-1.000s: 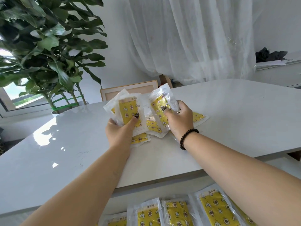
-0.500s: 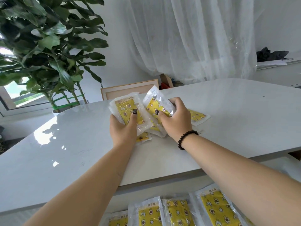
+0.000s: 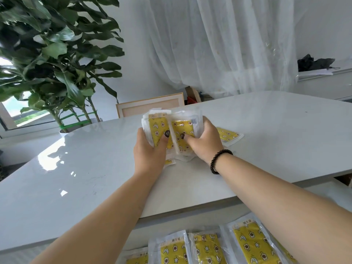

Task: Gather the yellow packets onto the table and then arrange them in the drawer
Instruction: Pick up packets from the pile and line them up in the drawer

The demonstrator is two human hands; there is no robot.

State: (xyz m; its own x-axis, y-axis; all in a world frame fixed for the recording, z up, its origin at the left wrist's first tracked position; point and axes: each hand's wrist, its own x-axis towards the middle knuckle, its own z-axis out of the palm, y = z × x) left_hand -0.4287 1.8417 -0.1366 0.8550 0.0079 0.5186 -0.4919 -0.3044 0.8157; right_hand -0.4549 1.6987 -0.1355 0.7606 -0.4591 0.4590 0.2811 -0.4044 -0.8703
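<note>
Both hands hold a bunch of yellow packets [image 3: 171,130] in clear wrappers, upright over the middle of the white table [image 3: 266,134]. My left hand [image 3: 149,151] grips the left part of the bunch, thumb across a packet's front. My right hand [image 3: 204,142] grips the right part. One loose yellow packet [image 3: 228,135] lies flat on the table just right of my right hand. Another packet's corner [image 3: 169,161] shows under my left hand. Several more yellow packets [image 3: 207,248] lie side by side in the open drawer [image 3: 339,197] below the table's front edge.
A large leafy potted plant [image 3: 47,60] stands beyond the table's far left. A framed board [image 3: 150,107] leans behind the table. Sheer white curtains hang at the back. A dark object [image 3: 314,62] rests on a ledge at the far right.
The two hands have drawn their packets together into one squared, upright bunch; earlier the packets were fanned apart and tilted. The loose packet at the right has stayed put.
</note>
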